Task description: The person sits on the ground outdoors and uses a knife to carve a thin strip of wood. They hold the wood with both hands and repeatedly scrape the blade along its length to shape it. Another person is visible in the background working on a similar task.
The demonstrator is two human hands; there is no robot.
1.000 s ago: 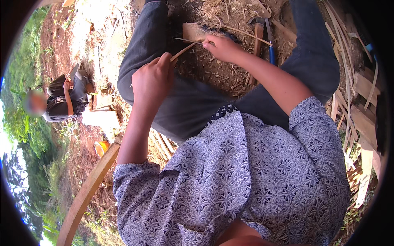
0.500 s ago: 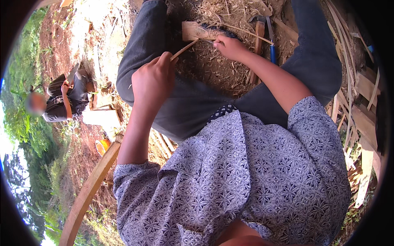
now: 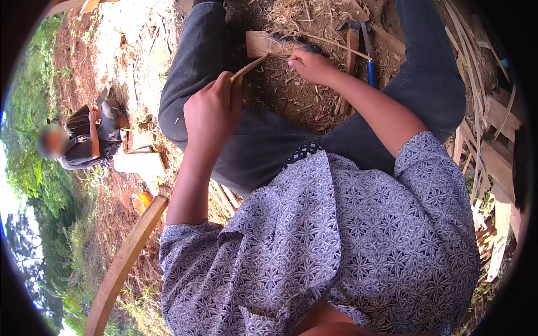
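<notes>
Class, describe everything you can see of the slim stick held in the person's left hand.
The slim stick is light brown and looks like bare wood or bamboo. It juts from the closed left hand, slanting up and to the right in the picture. Its far end appears at the lower edge of a wooden block, close to the thin blade in the right hand; whether block or blade touches it is unclear. The fist hides the gripped part.

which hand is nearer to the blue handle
Right. The right hand is a little left of the blue handle; the left hand, gripping a thin stick, is much farther left and lower in the picture.
</notes>
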